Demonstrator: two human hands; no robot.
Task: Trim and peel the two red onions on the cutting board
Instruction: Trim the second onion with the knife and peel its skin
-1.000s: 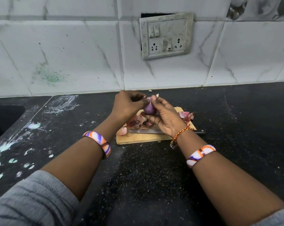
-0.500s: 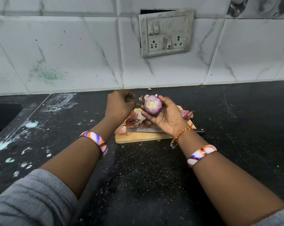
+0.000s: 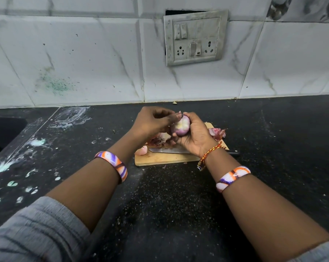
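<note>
My right hand [image 3: 195,135] cups a red onion [image 3: 180,126] above the wooden cutting board [image 3: 160,159], its pale trimmed end turned towards me. The fingertips of my left hand [image 3: 152,122] pinch the skin at the onion's upper left edge. A second pale onion [image 3: 164,136] lies on the board under my hands, mostly hidden, among loose purple skins. A knife [image 3: 169,150] rests flat across the board, its blade pointing left, partly under my right wrist. A small cut onion piece [image 3: 142,150] sits at the board's left edge.
More onion skins [image 3: 217,132] lie at the board's right back corner. The board rests on a black speckled counter [image 3: 169,205] against a white tiled wall with a switch and socket plate [image 3: 195,37]. A dark sink [image 3: 3,135] opens at the far left.
My left hand has come back to the onion and now pinches its skin; half a second ago it was apart from it. My right hand has lowered and turned the onion slightly.
</note>
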